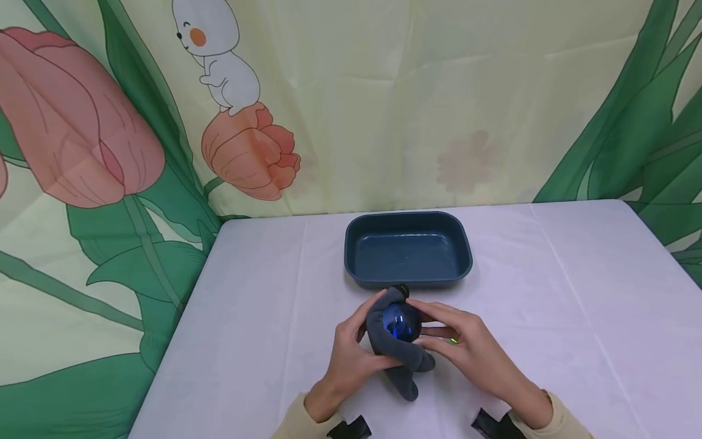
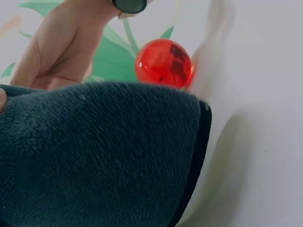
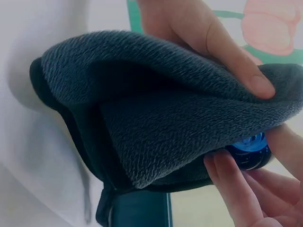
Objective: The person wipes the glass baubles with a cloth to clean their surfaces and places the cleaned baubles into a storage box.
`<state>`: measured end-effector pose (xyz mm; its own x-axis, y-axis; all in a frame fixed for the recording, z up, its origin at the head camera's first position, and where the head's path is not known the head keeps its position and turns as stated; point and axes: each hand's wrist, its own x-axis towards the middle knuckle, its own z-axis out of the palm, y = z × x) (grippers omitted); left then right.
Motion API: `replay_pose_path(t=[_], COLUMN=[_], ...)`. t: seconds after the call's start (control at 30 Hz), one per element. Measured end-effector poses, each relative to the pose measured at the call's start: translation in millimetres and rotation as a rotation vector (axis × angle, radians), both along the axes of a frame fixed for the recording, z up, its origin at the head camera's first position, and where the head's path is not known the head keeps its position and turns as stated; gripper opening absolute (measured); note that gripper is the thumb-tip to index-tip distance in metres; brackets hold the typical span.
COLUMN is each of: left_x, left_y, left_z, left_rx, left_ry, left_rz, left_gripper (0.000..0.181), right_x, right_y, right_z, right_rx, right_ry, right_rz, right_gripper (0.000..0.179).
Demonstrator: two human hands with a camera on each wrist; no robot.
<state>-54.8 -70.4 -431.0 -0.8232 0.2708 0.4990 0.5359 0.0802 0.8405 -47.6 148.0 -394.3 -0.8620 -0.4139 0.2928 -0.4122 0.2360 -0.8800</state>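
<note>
A dark grey-blue plush cloth (image 1: 396, 350) with dark edging is folded partly around a glossy round blue thing (image 1: 402, 321); I cannot tell its kind. A small black part (image 1: 402, 290) shows just above it. My left hand (image 1: 353, 350) grips the cloth, thumb near its lower fold and fingertips at the top. From the other side my right hand (image 1: 466, 344) pinches the round thing, fingertips at its upper edge and thumb below. In the right wrist view the cloth (image 3: 165, 127) covers most of the blue thing (image 3: 251, 149). A glossy red round surface (image 2: 162, 64) shows behind the cloth in the left wrist view.
A dark blue rectangular tray (image 1: 408, 283) stands on the white-covered table (image 1: 548, 317), just beyond the hands. Behind the table hangs a curtain (image 1: 395, 110) printed with tulips and a white animal. Black straps (image 1: 496, 424) show at the wrists.
</note>
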Motion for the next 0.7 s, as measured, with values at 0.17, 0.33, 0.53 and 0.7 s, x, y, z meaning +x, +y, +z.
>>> replay_pose_path(t=[0.17, 0.33, 0.53, 0.7], left_x=[-1.4, -2.8, -3.2, -3.8], left_y=[0.8, 0.3, -1.5, -1.0], left_z=[1.6, 3.2, 2.1, 1.3], left_rx=[0.009, 0.032, 0.064, 0.082], left_ry=[0.033, 0.038, -0.009, -0.018], left_rz=[0.024, 0.036, 0.053, 0.043], left_gripper=[0.088, 0.086, 0.083, 0.082], right_x=[-1.2, 0.9, 2.6, 1.6], right_y=[1.6, 4.2, 5.2, 3.7], right_z=[0.8, 5.7, 7.2, 4.6], right_rx=[-0.044, 0.035, 0.144, 0.231], right_ry=[-0.102, -0.05, 0.238, 0.35], right_rz=[0.032, 0.015, -0.074, -0.069], right_gripper=[0.051, 0.052, 0.067, 0.073])
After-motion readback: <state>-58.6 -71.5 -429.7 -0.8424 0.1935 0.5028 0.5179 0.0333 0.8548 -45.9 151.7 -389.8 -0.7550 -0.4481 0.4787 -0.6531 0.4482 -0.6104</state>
